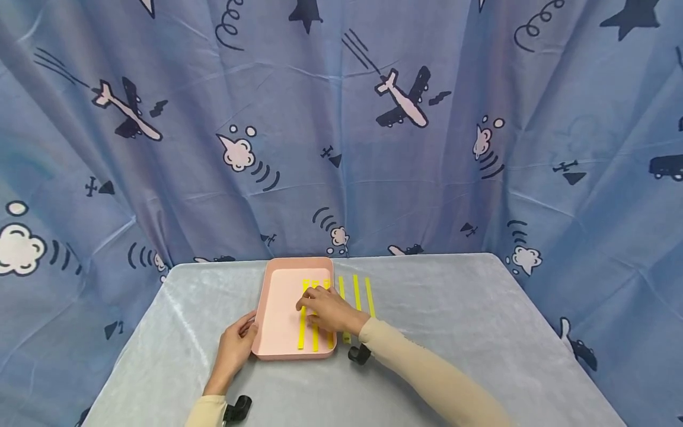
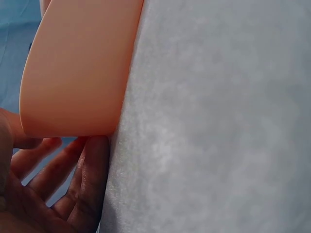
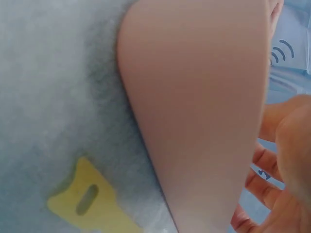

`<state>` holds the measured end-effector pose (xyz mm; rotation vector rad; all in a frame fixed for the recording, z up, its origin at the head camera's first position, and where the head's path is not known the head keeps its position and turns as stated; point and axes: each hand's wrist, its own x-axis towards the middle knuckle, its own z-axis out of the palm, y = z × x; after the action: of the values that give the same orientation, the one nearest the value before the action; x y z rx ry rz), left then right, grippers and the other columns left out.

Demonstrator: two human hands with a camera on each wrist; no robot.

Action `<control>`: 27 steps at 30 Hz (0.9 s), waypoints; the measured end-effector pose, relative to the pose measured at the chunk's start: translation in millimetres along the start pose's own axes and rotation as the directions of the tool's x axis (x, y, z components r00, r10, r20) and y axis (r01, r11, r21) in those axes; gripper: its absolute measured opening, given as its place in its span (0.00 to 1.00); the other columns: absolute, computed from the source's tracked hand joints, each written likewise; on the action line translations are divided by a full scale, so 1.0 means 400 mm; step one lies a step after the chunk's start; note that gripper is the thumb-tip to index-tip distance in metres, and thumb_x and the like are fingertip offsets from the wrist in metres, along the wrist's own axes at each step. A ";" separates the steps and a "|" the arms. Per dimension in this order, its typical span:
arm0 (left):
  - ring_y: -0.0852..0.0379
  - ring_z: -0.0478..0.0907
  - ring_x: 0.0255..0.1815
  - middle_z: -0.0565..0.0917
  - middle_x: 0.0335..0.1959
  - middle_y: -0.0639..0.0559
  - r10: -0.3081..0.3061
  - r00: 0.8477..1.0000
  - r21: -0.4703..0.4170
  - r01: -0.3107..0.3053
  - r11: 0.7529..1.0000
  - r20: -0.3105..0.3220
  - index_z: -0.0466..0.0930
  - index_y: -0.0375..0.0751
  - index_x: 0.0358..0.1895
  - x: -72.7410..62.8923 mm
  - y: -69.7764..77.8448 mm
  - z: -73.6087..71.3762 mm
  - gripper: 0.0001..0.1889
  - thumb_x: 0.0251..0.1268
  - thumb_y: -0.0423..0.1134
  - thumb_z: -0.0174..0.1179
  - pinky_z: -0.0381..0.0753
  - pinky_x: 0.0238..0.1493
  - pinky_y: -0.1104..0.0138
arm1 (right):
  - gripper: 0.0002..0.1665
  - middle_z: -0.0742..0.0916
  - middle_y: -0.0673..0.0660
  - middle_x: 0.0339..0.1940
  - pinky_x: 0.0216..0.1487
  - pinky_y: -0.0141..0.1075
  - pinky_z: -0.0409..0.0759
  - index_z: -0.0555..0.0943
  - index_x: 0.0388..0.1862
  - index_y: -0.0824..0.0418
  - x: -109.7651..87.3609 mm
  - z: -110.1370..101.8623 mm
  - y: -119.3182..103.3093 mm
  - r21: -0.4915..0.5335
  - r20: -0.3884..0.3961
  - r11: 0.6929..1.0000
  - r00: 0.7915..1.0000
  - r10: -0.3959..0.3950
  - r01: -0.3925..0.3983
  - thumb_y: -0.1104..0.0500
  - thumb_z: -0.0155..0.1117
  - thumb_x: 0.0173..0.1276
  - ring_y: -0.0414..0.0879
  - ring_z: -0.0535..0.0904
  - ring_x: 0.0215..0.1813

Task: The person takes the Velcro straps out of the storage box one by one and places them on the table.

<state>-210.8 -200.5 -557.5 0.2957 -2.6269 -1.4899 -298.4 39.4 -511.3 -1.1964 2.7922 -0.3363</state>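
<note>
A shallow pink tray (image 1: 277, 332) lies on the cloth-covered table. Several slim yellow strips are about: three in the tray, such as one strip (image 1: 301, 338), and three on the cloth to its right. The right wrist view shows one wide strip end (image 3: 104, 206) with a slot in it. At the tray's left wall my left hand (image 1: 235, 347) touches with its fingertips, seen close in the left wrist view. My right hand (image 1: 331, 308) is over the tray's right half, fingers loosely bent above the strips, which it partly covers. Nothing shows in its grasp.
Light grey-blue cloth (image 1: 469, 332) covers the table to its rounded far corners. Behind it hangs a blue curtain (image 1: 299, 130) printed with planes and clouds. A black wrist device (image 1: 359, 354) sits under the right wrist, another (image 1: 238, 409) by the left.
</note>
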 end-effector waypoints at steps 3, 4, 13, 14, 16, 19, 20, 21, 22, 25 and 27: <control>0.45 0.82 0.55 0.83 0.57 0.37 0.002 1.000 -0.005 -0.002 1.000 -0.005 0.73 0.41 0.68 0.001 0.001 -0.002 0.21 0.75 0.39 0.52 0.82 0.51 0.59 | 0.17 0.80 0.45 0.55 0.59 0.45 0.67 0.80 0.55 0.42 0.008 -0.003 -0.002 -0.025 0.007 1.000 1.000 -0.008 0.008 0.53 0.66 0.69 0.44 0.73 0.59; 0.45 0.82 0.55 0.83 0.57 0.37 0.002 1.000 -0.004 -0.002 1.000 -0.007 0.73 0.41 0.68 0.002 0.001 -0.003 0.21 0.75 0.39 0.52 0.82 0.50 0.59 | 0.17 0.80 0.45 0.55 0.58 0.44 0.67 0.80 0.55 0.41 0.010 -0.003 -0.003 -0.039 0.009 0.999 1.000 -0.014 0.014 0.53 0.66 0.69 0.44 0.73 0.59; 0.47 0.83 0.53 0.83 0.56 0.37 -0.012 1.000 -0.009 0.012 1.000 -0.015 0.74 0.42 0.67 0.004 0.002 -0.002 0.21 0.74 0.39 0.53 0.80 0.44 0.71 | 0.15 0.78 0.42 0.54 0.55 0.40 0.66 0.80 0.54 0.37 0.021 0.015 -0.003 -0.160 0.064 0.984 0.996 -0.065 0.075 0.51 0.64 0.70 0.41 0.72 0.57; 0.47 0.83 0.53 0.84 0.56 0.37 -0.013 1.000 -0.008 0.013 1.000 -0.015 0.74 0.42 0.67 0.003 0.003 -0.001 0.21 0.74 0.39 0.53 0.80 0.44 0.70 | 0.15 0.78 0.42 0.54 0.54 0.40 0.66 0.80 0.54 0.37 0.020 0.015 -0.003 -0.162 0.064 0.984 0.996 -0.068 0.077 0.50 0.64 0.70 0.41 0.72 0.56; 0.47 0.83 0.53 0.84 0.56 0.38 -0.015 1.000 -0.006 0.015 1.000 -0.018 0.74 0.42 0.67 0.002 0.002 0.000 0.21 0.74 0.39 0.53 0.81 0.45 0.68 | 0.15 0.78 0.42 0.53 0.52 0.39 0.66 0.80 0.53 0.36 0.020 0.014 -0.005 -0.168 0.068 0.982 0.995 -0.074 0.085 0.51 0.65 0.69 0.41 0.72 0.54; 0.47 0.82 0.54 0.83 0.57 0.38 -0.021 1.000 -0.003 0.021 1.000 -0.016 0.74 0.43 0.68 0.001 0.002 0.000 0.21 0.75 0.40 0.53 0.81 0.47 0.66 | 0.15 0.78 0.43 0.53 0.48 0.36 0.63 0.80 0.54 0.37 0.020 0.014 -0.006 -0.184 0.078 0.978 0.994 -0.080 0.094 0.51 0.64 0.70 0.41 0.72 0.53; 0.47 0.82 0.54 0.83 0.57 0.38 -0.021 1.000 -0.003 0.021 1.000 -0.016 0.73 0.43 0.68 0.001 0.002 0.000 0.21 0.75 0.40 0.52 0.81 0.47 0.65 | 0.15 0.78 0.43 0.53 0.47 0.36 0.63 0.80 0.54 0.37 0.021 0.014 -0.007 -0.189 0.078 0.978 0.994 -0.079 0.092 0.51 0.64 0.70 0.41 0.72 0.53; 0.46 0.82 0.54 0.83 0.56 0.38 -0.011 1.000 -0.001 0.011 1.000 -0.020 0.74 0.42 0.68 0.002 0.002 0.000 0.21 0.75 0.39 0.52 0.82 0.47 0.65 | 0.16 0.78 0.43 0.53 0.47 0.35 0.63 0.80 0.54 0.37 0.021 0.013 -0.007 -0.191 0.076 0.977 0.994 -0.078 0.091 0.51 0.65 0.69 0.41 0.72 0.52; 0.46 0.82 0.53 0.83 0.56 0.38 -0.007 1.000 -0.001 0.007 1.000 -0.022 0.74 0.42 0.67 0.002 0.002 -0.001 0.21 0.75 0.39 0.52 0.82 0.47 0.65 | 0.16 0.78 0.43 0.53 0.46 0.35 0.63 0.79 0.54 0.37 0.022 0.014 -0.007 -0.195 0.077 0.977 0.994 -0.076 0.090 0.51 0.65 0.69 0.41 0.72 0.52; 0.46 0.83 0.53 0.84 0.56 0.37 0.006 1.000 0.004 -0.006 1.000 -0.028 0.74 0.41 0.67 0.004 0.003 0.000 0.21 0.75 0.39 0.53 0.81 0.46 0.66 | 0.17 0.77 0.43 0.54 0.47 0.35 0.63 0.79 0.55 0.35 0.020 0.020 -0.006 -0.202 0.083 0.976 0.994 -0.065 0.080 0.50 0.64 0.70 0.41 0.71 0.53; 0.46 0.83 0.52 0.84 0.55 0.37 0.010 0.999 0.008 -0.009 1.000 -0.031 0.75 0.41 0.66 0.004 0.002 0.001 0.21 0.74 0.39 0.53 0.81 0.45 0.68 | 0.16 0.77 0.43 0.54 0.47 0.35 0.63 0.79 0.55 0.35 0.017 0.025 -0.005 -0.201 0.090 0.976 0.994 -0.062 0.079 0.49 0.64 0.70 0.41 0.72 0.53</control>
<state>-212.5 -199.9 -556.9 0.3040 -2.6068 -1.4607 -300.0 31.4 -520.6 -1.3204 2.7704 -0.0026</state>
